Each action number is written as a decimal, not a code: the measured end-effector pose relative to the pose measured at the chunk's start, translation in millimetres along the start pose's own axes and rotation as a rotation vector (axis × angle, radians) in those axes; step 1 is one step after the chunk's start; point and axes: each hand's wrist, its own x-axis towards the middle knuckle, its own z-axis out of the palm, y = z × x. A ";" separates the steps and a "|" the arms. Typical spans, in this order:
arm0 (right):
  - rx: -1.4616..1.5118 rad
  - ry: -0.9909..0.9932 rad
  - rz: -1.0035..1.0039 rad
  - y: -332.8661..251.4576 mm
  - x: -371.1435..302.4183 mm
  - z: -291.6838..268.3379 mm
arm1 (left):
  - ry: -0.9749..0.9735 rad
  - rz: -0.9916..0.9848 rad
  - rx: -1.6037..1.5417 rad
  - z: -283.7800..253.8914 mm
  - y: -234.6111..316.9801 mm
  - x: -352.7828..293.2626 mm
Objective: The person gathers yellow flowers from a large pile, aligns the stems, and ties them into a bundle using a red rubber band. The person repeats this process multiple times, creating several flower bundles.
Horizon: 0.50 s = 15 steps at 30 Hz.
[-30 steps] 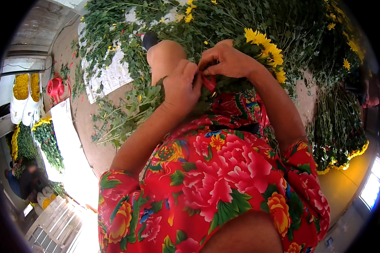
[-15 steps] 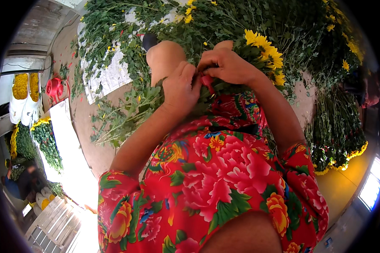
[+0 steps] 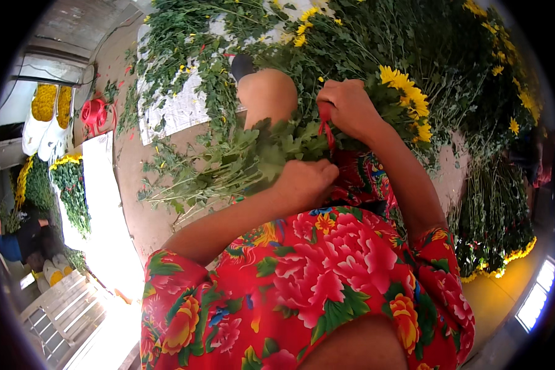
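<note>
Across my lap lies a leafy bunch of yellow daisy-like flowers (image 3: pixel 407 92), blooms to the right and cut stems to the left. A red ribbon (image 3: pixel 325 123) hangs at the middle of the bunch. My right hand (image 3: pixel 349 111) is closed on the ribbon's upper part, its knuckles up, on the far side of the stems. Nearer my body, my left hand (image 3: pixel 308 183) is closed at the near edge of the bunch, just below the ribbon's lower end. Whatever its fingers grip is hidden.
My bare knee (image 3: pixel 271 92) rises beyond the bunch. A red ribbon roll (image 3: pixel 94 115) lies on the floor at the left. Piled green stems (image 3: pixel 364 43) spread ahead, partly over a white sheet (image 3: pixel 172 105). Finished-looking bunches (image 3: pixel 496 209) lie at the right; a slatted wooden seat (image 3: pixel 68 308) stands lower left.
My left hand has come away from beside my right hand, down toward my body. The ribbon now shows hanging between the hands. My view has shifted slightly.
</note>
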 end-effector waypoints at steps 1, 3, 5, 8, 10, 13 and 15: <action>0.046 -0.009 -0.025 -2.5 -4.2 -2.5 | 0.027 0.019 -0.041 -7.0 1.0 -2.0; 0.109 0.005 -0.046 -1.5 -9.7 -5.8 | 0.177 0.032 0.007 -41.3 0.0 3.1; 0.164 0.030 -0.084 -3.2 -7.1 -4.2 | 0.236 -0.022 0.090 -57.7 -1.7 0.7; 0.601 0.012 0.197 -21.9 0.1 -18.7 | 0.112 -0.053 0.326 -28.2 -26.6 -13.9; 0.627 0.216 0.193 -22.9 -7.3 -23.8 | 0.004 -0.135 0.309 -24.1 -32.6 -10.3; 0.462 0.557 0.160 -44.3 -23.6 -41.1 | 0.019 -0.313 0.126 -42.1 -30.3 -7.7; 0.162 0.821 0.071 -53.3 -29.9 -62.9 | 0.215 -0.342 0.045 -72.4 -42.3 -18.5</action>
